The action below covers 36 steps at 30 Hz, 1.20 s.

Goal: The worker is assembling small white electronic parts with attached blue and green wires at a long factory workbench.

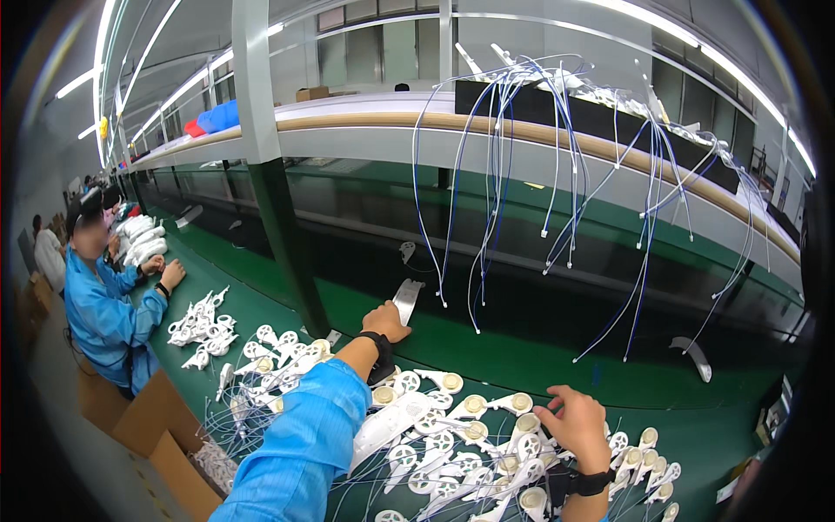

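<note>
My left hand (385,322) reaches out over the dark conveyor belt. Its fingers are closed on the near end of a long, curved white plastic shell (407,298). My right hand (574,424) hovers low at the edge of a spread of white plastic parts with round heads (474,405), its fingers bent but apart, with nothing visible in them. Thin blue and white wires run among these parts. Beside my left forearm lies a larger smooth white shell (391,424).
Wire bundles (496,174) hang from a black bin (609,122) on the shelf. A grey-green post (283,235) stands left of my left hand. Another white shell (693,357) rests on the belt. A co-worker in blue (113,296) and a cardboard box (161,418) are at left.
</note>
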Tool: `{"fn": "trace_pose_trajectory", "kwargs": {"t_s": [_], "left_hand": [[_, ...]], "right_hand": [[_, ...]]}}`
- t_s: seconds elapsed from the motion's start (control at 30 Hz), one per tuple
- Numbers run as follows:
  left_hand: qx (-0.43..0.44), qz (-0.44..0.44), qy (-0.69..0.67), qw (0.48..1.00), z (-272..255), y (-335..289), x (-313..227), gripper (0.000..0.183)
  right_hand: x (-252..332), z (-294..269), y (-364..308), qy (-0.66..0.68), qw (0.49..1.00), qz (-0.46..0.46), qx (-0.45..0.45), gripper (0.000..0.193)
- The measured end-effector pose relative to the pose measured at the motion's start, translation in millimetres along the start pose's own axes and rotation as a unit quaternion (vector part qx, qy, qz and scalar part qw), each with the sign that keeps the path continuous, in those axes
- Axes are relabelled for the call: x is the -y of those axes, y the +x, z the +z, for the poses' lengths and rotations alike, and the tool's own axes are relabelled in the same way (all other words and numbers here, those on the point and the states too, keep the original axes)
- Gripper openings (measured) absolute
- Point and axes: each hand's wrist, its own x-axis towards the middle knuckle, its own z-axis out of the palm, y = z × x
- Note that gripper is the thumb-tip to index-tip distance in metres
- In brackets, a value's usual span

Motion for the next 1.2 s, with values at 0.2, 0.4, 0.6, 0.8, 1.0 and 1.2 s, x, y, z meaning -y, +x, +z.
{"fn": "trace_pose_trajectory", "kwargs": {"t_s": [0.2, 0.4, 0.6, 0.8, 1.0, 1.2], "left_hand": [[0.02, -0.046, -0.211, 0.976, -17, -12, -13, 0.057], [-0.042, 0.067, -0.416, 0.906, -29, -75, -2, 0.062], [-0.154, 0.106, -0.466, 0.865, -37, -146, 17, 0.061], [-0.024, 0.044, -0.808, 0.587, -46, -206, 42, 0.022], [0.087, 0.024, -0.862, 0.499, -19, -215, 50, 0.029], [0.105, 0.017, -0.804, 0.585, -35, -228, 35, 0.029]], "right_hand": [[-2, 6, 4, 0.001, 1.0, -0.006, 0.012, 0.039], [9, 12, 5, 0.013, 0.999, -0.015, 0.033, 0.038], [33, 18, 24, -0.039, 0.99, -0.112, 0.076, 0.034], [63, 47, 88, -0.059, 0.977, -0.132, 0.154, 0.032], [64, 97, 163, -0.13, 0.974, -0.102, 0.152, 0.033], [67, 153, 229, -0.061, 0.991, -0.091, 0.082, 0.029]]}}
